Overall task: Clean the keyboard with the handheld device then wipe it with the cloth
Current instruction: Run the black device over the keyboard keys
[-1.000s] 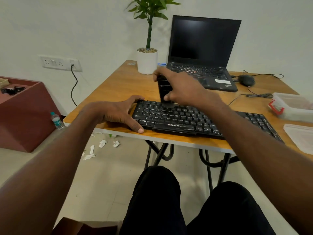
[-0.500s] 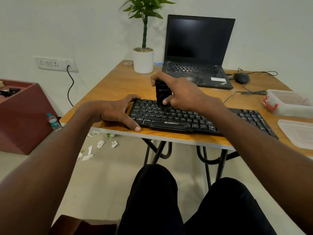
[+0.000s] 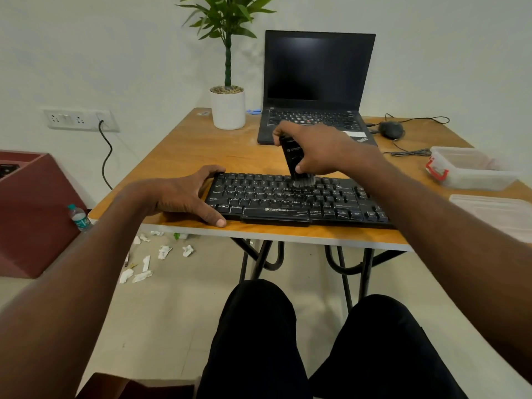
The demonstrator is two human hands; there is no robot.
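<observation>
The handheld cleaner (image 3: 292,156) has slid right since a moment ago, its bristles now on the upper middle keys of the keyboard (image 3: 276,203); the right hand (image 3: 325,151) has its grip closed round it, while the left hand (image 3: 187,197) clasps the keyboard's left end. Pressing hard could, I reckon, pop a keycap or shove the keyboard off the near edge. The wooden bench (image 3: 201,151) also holds a laptop (image 3: 316,70), plant (image 3: 228,109) and mouse (image 3: 391,129), and paper scraps (image 3: 164,251) litter the floor (image 3: 172,312).

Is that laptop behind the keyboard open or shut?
Open: the laptop has its lid raised upright, dark screen facing the person, its keys exposed.
</observation>
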